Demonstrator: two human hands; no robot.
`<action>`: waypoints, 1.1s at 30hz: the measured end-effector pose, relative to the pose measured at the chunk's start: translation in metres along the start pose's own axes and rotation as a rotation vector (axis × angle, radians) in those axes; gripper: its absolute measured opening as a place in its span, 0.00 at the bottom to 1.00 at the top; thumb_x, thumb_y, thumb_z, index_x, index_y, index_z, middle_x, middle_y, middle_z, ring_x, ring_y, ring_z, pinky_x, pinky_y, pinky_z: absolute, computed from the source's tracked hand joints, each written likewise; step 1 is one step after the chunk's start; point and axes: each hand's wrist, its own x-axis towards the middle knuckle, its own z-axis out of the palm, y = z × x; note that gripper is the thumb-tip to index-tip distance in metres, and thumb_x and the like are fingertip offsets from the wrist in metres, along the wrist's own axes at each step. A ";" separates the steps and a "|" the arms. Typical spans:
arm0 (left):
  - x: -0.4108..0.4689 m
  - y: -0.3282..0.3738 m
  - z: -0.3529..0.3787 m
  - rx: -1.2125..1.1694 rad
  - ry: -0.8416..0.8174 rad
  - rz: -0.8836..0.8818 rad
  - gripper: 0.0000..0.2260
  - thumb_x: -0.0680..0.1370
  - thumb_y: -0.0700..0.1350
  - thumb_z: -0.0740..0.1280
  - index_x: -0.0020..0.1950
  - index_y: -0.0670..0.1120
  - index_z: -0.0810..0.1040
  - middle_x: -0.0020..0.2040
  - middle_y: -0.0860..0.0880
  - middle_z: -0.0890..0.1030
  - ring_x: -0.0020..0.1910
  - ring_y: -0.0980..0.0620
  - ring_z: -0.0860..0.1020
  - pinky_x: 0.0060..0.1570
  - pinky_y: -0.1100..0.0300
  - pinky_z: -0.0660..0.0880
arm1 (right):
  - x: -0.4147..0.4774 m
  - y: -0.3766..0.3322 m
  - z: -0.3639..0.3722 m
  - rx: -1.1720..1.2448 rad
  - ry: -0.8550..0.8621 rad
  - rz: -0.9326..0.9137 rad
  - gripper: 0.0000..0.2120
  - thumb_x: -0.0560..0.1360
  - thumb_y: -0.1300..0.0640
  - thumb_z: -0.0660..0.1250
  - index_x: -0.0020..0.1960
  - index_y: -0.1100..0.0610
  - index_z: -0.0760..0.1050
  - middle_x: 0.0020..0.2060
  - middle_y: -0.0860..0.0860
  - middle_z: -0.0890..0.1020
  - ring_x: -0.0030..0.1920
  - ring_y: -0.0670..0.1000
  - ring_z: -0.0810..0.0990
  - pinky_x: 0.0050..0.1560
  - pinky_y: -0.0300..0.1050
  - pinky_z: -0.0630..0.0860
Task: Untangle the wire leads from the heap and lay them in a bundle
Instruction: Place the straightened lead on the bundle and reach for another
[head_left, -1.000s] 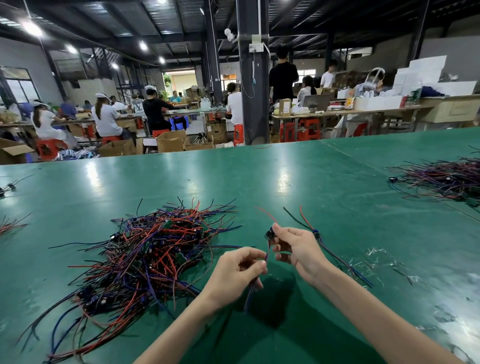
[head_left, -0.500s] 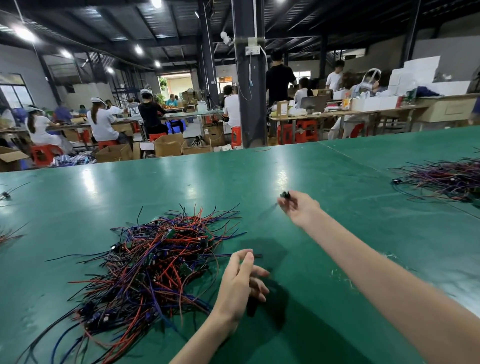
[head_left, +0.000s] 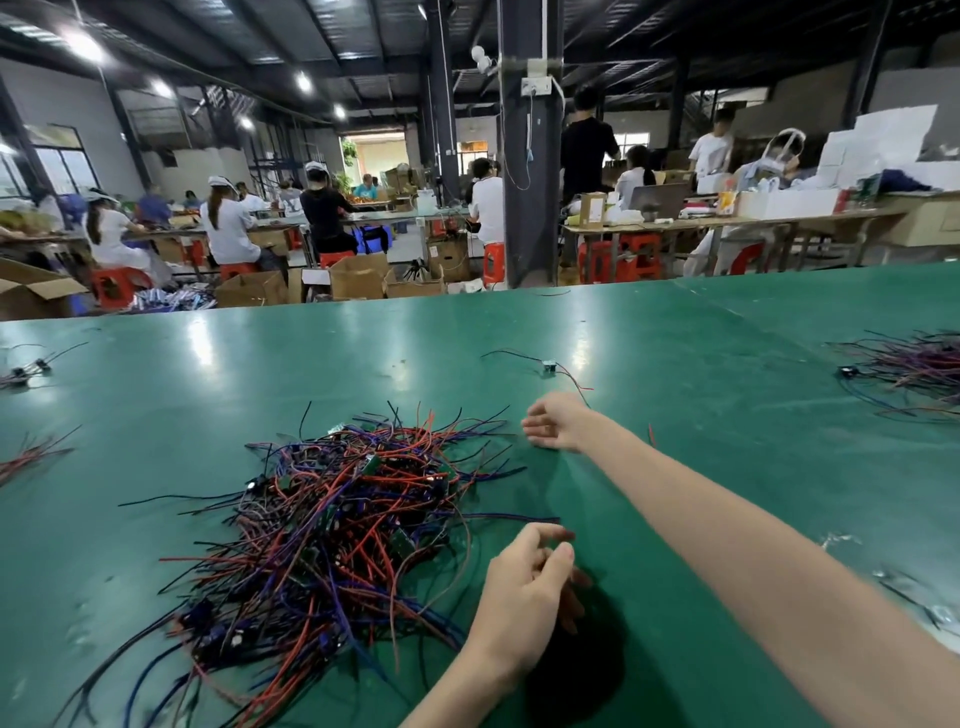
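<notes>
Lying beyond the empty, loose-fingered right hand (head_left: 558, 426) and left hand (head_left: 524, 587), one lead (head_left: 548, 366) runs left-right.

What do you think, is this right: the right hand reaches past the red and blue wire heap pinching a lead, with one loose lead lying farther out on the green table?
Not quite. In the head view the right hand reaches past the heap with open fingers, pinching nothing. The one loose lead does lie farther out on the green table.

No legible text; distant boxes (head_left: 592, 209) perhaps labelled, too blurred.
</notes>
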 end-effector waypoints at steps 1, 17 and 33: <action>0.000 0.000 0.000 0.011 -0.002 -0.005 0.06 0.81 0.37 0.60 0.50 0.45 0.75 0.32 0.49 0.79 0.26 0.53 0.73 0.24 0.61 0.71 | -0.005 0.004 0.008 -0.114 0.001 -0.047 0.10 0.77 0.68 0.57 0.38 0.61 0.68 0.32 0.57 0.74 0.29 0.51 0.72 0.28 0.39 0.71; -0.006 0.007 -0.003 0.014 0.053 -0.073 0.11 0.78 0.32 0.53 0.41 0.40 0.71 0.29 0.47 0.76 0.21 0.55 0.72 0.18 0.66 0.64 | -0.110 0.045 0.081 -1.062 -0.211 -0.772 0.20 0.73 0.59 0.70 0.61 0.63 0.68 0.58 0.61 0.71 0.57 0.60 0.73 0.58 0.49 0.71; -0.004 0.009 -0.002 -0.053 0.082 -0.055 0.09 0.78 0.31 0.57 0.50 0.38 0.76 0.35 0.45 0.79 0.26 0.56 0.74 0.26 0.64 0.71 | -0.155 0.006 0.004 0.562 -0.297 -0.411 0.04 0.74 0.69 0.65 0.46 0.62 0.76 0.33 0.52 0.75 0.27 0.45 0.75 0.31 0.37 0.77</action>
